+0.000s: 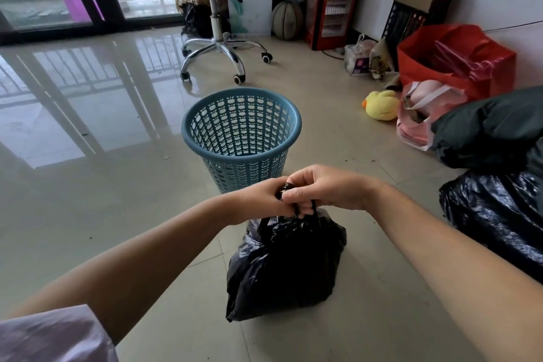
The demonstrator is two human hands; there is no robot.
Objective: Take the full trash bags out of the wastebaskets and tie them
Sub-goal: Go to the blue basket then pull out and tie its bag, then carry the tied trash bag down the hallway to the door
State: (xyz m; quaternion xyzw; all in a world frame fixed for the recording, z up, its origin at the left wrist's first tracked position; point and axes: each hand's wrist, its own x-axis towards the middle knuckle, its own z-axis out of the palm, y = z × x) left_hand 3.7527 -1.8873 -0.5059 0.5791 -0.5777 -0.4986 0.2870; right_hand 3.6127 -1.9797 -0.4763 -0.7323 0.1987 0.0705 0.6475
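1. The black trash bag (286,267) sits on the tiled floor (102,214) in front of us, already out of the blue wastebasket (241,138), which stands just behind it with no liner in it.
2. We have both hands at the bag's gathered top: the left hand (258,200) and the right hand (323,188) meet there, each clenched on a twisted strand of the black plastic. The bag's neck is drawn up taut beneath them.
3. We judge the step in hand to be the tying; whether a knot is already cinched we cannot tell, since our fingers cover it.
4. The next move probably calls for pulling the two strands apart firmly but evenly, as thin film could tear at the neck.
5. For room, the floor to our left is open and glossy, clear out to the glass doors.
6. To our right the way is crowded: another black bag (496,214) lies near, with a dark bundle (493,132) above it, a pink bag (423,117) and a red bag (455,62) beyond.
7. An office chair (214,9) stands well behind the wastebasket.
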